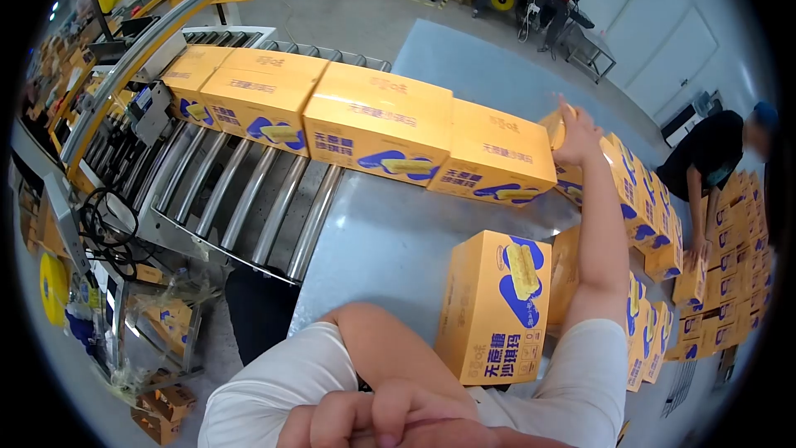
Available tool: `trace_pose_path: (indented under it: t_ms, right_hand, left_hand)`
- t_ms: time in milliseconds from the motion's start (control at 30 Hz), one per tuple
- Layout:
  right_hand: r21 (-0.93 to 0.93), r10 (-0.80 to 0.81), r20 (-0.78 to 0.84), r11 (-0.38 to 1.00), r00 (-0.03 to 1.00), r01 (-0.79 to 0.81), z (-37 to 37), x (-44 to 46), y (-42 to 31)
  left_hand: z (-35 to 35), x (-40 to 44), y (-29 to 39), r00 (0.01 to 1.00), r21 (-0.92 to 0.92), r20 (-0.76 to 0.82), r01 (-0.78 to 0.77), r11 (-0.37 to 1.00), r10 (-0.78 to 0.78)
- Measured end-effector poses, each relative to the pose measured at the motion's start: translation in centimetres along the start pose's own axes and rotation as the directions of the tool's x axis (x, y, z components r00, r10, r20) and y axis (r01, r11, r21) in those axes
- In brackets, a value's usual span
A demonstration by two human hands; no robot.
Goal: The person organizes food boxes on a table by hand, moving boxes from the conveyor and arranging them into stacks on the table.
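Observation:
My right hand [578, 137] reaches out over the metal table and grips a yellow carton [569, 185], which stands past the end of a row of cartons. The hand hides much of that carton. At the bottom edge, close to the camera, my left hand [352, 421] is folded back with curled fingers; its palm side is hidden. Near my body an upright yellow carton [493, 315] with blue print and a picture of a snack bar stands on the table. Beside it, partly behind my right arm, is another carton [565, 270].
Cartons [377, 120] run in a line from the roller conveyor [249, 199] onto the metal table [356, 236]. To the right, more cartons [638, 191] stand in rows. A co-worker [705, 153] bends over stacked cartons [721, 282]. A taping machine frame [137, 58] stands left.

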State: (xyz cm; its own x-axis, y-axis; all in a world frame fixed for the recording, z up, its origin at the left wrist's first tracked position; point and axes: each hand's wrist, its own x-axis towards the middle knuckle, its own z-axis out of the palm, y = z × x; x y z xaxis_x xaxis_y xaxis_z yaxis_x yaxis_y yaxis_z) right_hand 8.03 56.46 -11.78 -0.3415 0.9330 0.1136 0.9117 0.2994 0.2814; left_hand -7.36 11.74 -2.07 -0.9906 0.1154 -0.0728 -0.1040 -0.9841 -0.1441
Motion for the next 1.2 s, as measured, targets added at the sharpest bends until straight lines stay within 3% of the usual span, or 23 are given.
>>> trace_pose_path:
  t_ms: [133, 167, 267, 367, 400, 433, 500, 600, 667, 700, 800, 833, 867, 933, 1033, 1200]
  right_hand:
    - [-0.114, 0.280, -0.036, 0.953, 0.959, -0.282, -1.9, -0.7, 1.3]
    - [-0.115, 0.309, -0.114, 0.940, 0.944, -0.322, -1.9, -1.4, 1.1]
    - [0.303, 0.465, -0.208, 0.867, 0.860, -0.395, -2.2, -0.2, 1.9]
    - [0.502, 0.056, -0.009, 0.864, 0.998, -0.044, -4.2, -0.2, -1.2]
    - [0.446, -0.201, -0.134, 0.862, 0.970, 0.240, -3.4, -0.5, -2.8]
    - [0.357, -0.446, -0.236, 0.786, 0.863, 0.504, -2.0, -0.9, -4.7]
    - [0.311, -0.510, -0.181, 0.782, 0.841, 0.540, -0.1, -2.4, -8.9]
    - [0.319, -0.481, -0.210, 0.789, 0.851, 0.525, -1.1, -2.4, -9.1]
    - [0.220, -0.156, -0.206, 0.955, 0.966, 0.201, -3.8, -4.3, -11.1]
    - [0.163, 0.016, -0.221, 0.986, 0.975, 0.021, -4.7, -4.8, -11.7]
    - [0.085, 0.162, -0.304, 0.986, 0.939, -0.143, -3.4, -2.4, -10.8]
    - [0.139, 0.037, -0.133, 0.990, 0.990, -0.018, -6.5, -3.8, -12.7]
    - [0.293, -0.100, -0.094, 0.948, 0.991, 0.124, -6.0, -3.8, -13.5]
    - [0.581, -0.381, -0.081, 0.733, 0.921, 0.355, -3.6, -3.1, -14.9]
    - [0.568, -0.540, -0.146, 0.640, 0.829, 0.517, -1.5, -3.3, -16.3]
    - [0.714, -0.587, -0.166, 0.483, 0.793, 0.507, -1.7, -4.2, -15.0]
  left_hand:
    - [-0.6, 0.6, 0.5, 1.000, -0.004, -0.023, -0.006, 1.000, 0.006]
    - [-0.4, 0.6, 0.4, 1.000, -0.002, -0.027, -0.002, 1.000, 0.002]
    - [0.5, 0.6, -0.1, 0.999, -0.008, -0.030, 0.012, 1.000, -0.012]
    - [0.2, 0.8, -0.5, 1.000, -0.028, -0.030, 0.001, 1.000, -0.002]
    - [-0.1, 0.8, -0.3, 1.000, -0.027, -0.031, 0.000, 1.000, -0.001]
    - [-0.8, 0.9, 0.3, 0.999, -0.025, -0.033, 0.000, 1.000, 0.000]
    - [-0.9, 0.9, 1.1, 1.000, -0.013, -0.019, 0.014, 1.000, -0.014]
    - [-0.9, 1.1, 1.5, 0.999, -0.010, -0.023, 0.046, 0.999, -0.047]
    - [-0.7, 1.5, 1.7, 0.998, -0.016, -0.019, 0.051, 0.999, -0.052]
    - [-0.5, 1.8, 1.7, 0.998, -0.036, -0.014, 0.053, 0.998, -0.054]
    - [0.0, 2.6, 1.2, 0.999, -0.111, -0.005, 0.049, 0.993, -0.049]
    - [0.2, 2.8, 1.1, 0.999, -0.137, -0.004, 0.045, 0.990, -0.046]
    - [0.2, 2.9, 1.1, 0.999, -0.163, -0.003, 0.037, 0.986, -0.038]
    - [0.0, 2.3, 1.4, 0.999, -0.193, -0.047, 0.014, 0.981, -0.023]
    - [0.0, 2.7, 1.9, 0.998, -0.134, -0.043, 0.037, 0.990, -0.043]
    - [-0.7, 2.2, 2.0, 0.999, -0.129, -0.015, 0.032, 0.991, -0.034]
